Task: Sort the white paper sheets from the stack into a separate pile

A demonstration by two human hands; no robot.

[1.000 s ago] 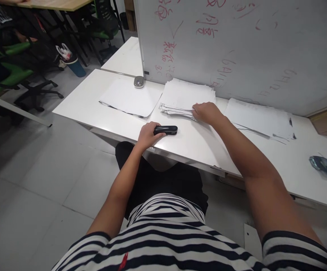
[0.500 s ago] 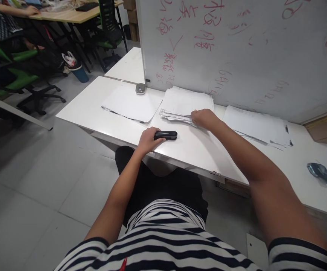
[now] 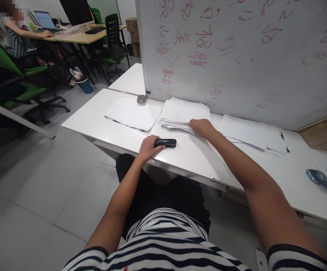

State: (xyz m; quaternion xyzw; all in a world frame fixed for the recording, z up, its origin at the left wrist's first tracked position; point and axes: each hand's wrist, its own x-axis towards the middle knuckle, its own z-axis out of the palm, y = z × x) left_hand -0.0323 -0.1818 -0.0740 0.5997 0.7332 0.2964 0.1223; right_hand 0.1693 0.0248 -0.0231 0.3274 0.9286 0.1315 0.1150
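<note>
My left hand point(image 3: 147, 147) is closed round the near end of a black stapler point(image 3: 166, 143) that lies on the white table point(image 3: 197, 154) near its front edge. My right hand point(image 3: 202, 126) rests with curled fingers on the near right corner of a thick stack of white paper point(image 3: 184, 113) in the middle of the table. Whether the fingers pinch any sheets I cannot make out.
A thin sheaf of paper point(image 3: 133, 113) lies to the left, another paper pile point(image 3: 254, 131) to the right. A small grey object point(image 3: 141, 99) sits by the whiteboard point(image 3: 237, 56) behind the table. A dark object point(image 3: 320, 179) lies far right. Another person sits at a desk point(image 3: 75, 35) back left.
Both hands stay where they were, on the stapler and the paper stack. Only the camera has tilted up, so the table sits lower in the picture.
</note>
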